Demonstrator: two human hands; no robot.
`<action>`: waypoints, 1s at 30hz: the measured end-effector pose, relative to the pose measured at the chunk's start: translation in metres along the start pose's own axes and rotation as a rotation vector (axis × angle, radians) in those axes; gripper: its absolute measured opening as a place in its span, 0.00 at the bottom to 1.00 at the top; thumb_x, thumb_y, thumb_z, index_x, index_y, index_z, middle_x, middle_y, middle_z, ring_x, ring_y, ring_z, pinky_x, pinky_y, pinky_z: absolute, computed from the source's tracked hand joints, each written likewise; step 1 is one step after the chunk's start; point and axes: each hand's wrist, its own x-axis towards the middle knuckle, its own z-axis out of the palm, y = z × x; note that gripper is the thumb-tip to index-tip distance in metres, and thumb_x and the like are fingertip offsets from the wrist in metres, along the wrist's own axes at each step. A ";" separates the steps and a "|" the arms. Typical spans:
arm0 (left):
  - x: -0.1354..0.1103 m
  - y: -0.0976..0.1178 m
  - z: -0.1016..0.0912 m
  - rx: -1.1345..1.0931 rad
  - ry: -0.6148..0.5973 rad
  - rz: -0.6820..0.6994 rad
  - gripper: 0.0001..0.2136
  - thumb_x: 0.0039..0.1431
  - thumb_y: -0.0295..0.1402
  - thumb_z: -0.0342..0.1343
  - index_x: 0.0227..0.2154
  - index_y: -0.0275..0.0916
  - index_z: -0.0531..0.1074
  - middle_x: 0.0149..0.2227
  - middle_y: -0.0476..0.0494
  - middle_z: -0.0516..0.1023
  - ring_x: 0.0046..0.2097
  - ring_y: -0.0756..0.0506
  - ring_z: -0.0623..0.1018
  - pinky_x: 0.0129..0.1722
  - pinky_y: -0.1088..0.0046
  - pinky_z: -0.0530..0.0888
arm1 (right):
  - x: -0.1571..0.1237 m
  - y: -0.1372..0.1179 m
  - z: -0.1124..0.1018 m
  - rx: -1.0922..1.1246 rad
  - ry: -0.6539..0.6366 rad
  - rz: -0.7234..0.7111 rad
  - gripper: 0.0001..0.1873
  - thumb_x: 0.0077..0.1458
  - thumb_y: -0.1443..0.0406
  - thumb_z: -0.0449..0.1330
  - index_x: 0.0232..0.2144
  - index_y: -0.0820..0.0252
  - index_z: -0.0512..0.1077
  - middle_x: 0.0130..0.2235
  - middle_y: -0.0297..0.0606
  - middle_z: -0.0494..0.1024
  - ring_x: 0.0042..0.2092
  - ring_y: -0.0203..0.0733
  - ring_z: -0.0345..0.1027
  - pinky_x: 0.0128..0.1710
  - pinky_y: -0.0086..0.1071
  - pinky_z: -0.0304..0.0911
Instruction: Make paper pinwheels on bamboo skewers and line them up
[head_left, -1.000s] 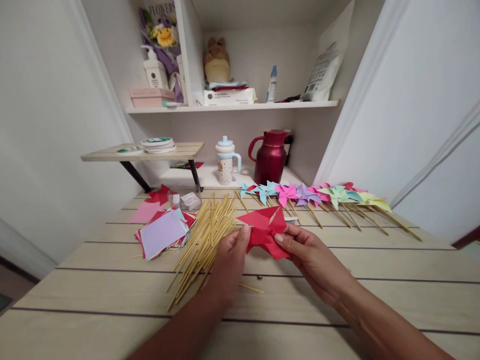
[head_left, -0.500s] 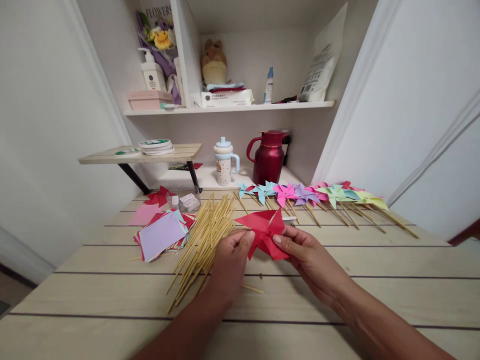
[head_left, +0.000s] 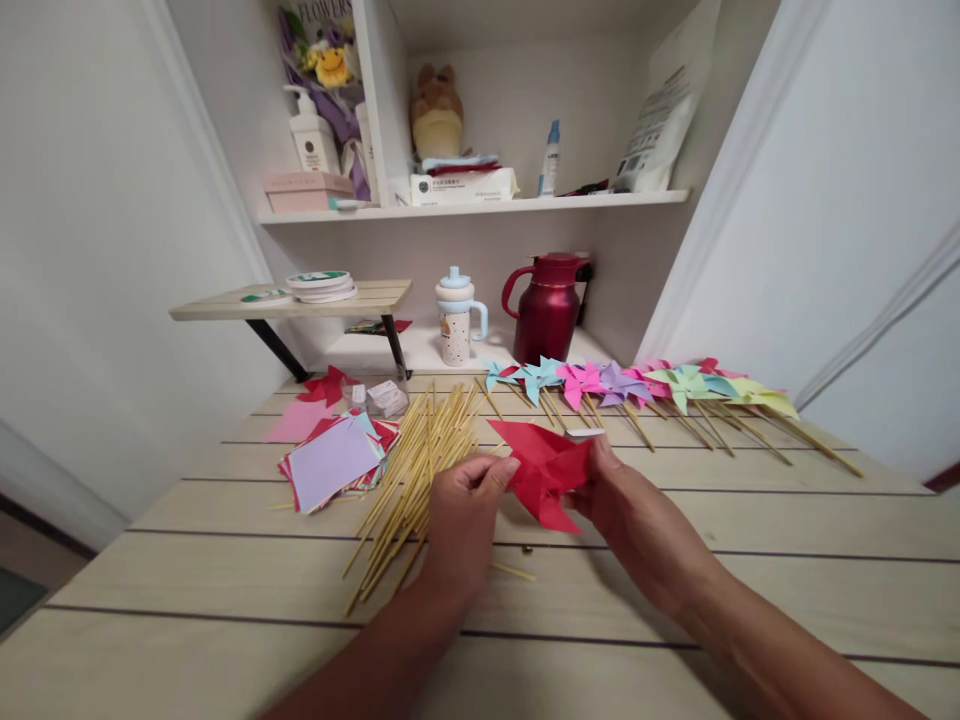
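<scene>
A red paper pinwheel [head_left: 544, 470] is held above the table between both hands. My left hand [head_left: 469, 505] pinches its left side between thumb and forefinger. On the opposite side my right hand [head_left: 626, 505] grips the right edge, its thumb up and the fingers partly hidden behind the paper. Thin wooden sticks [head_left: 409, 490] lie in a loose heap just left of my left hand. A small dark bit [head_left: 527, 549] lies on the tabletop below the pinwheel, close to a single stick [head_left: 513, 571].
Square coloured papers [head_left: 334, 465] are stacked at the left, near a clear plastic box [head_left: 386, 398]. Finished pinwheels on sticks [head_left: 619, 383] line the back right. Behind stand a tumbler [head_left: 454, 325], a red thermos jug [head_left: 549, 310] and a small raised shelf [head_left: 232, 305].
The pinwheel has turned in my hands, so its blades show at another angle. My right thumb has shifted from its middle to its right edge. The view has moved slightly.
</scene>
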 end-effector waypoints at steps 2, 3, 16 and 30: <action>0.000 -0.001 0.001 0.019 -0.013 0.037 0.11 0.54 0.39 0.61 0.21 0.38 0.77 0.24 0.49 0.73 0.31 0.47 0.71 0.35 0.73 0.67 | 0.001 -0.002 0.000 -0.044 -0.013 0.009 0.17 0.54 0.49 0.65 0.33 0.55 0.79 0.37 0.36 0.81 0.41 0.44 0.70 0.45 0.36 0.63; -0.001 -0.001 0.001 0.022 -0.013 0.044 0.11 0.54 0.39 0.61 0.21 0.38 0.77 0.24 0.49 0.74 0.31 0.47 0.71 0.35 0.73 0.68 | 0.001 -0.002 0.000 -0.070 -0.024 0.012 0.15 0.52 0.51 0.67 0.32 0.55 0.78 0.35 0.35 0.80 0.39 0.43 0.70 0.44 0.35 0.62; -0.001 0.000 0.002 0.051 0.050 0.066 0.11 0.54 0.38 0.60 0.21 0.38 0.76 0.24 0.50 0.75 0.30 0.47 0.72 0.34 0.73 0.68 | -0.001 -0.005 0.002 -0.136 -0.091 0.016 0.15 0.48 0.59 0.71 0.39 0.54 0.79 0.36 0.36 0.82 0.38 0.41 0.71 0.43 0.34 0.64; -0.004 -0.002 0.002 0.145 0.064 0.210 0.08 0.56 0.34 0.61 0.23 0.43 0.81 0.29 0.47 0.82 0.34 0.44 0.78 0.39 0.71 0.71 | -0.003 -0.002 0.000 -0.212 -0.072 -0.015 0.12 0.49 0.55 0.70 0.33 0.55 0.79 0.35 0.35 0.81 0.38 0.43 0.70 0.44 0.36 0.63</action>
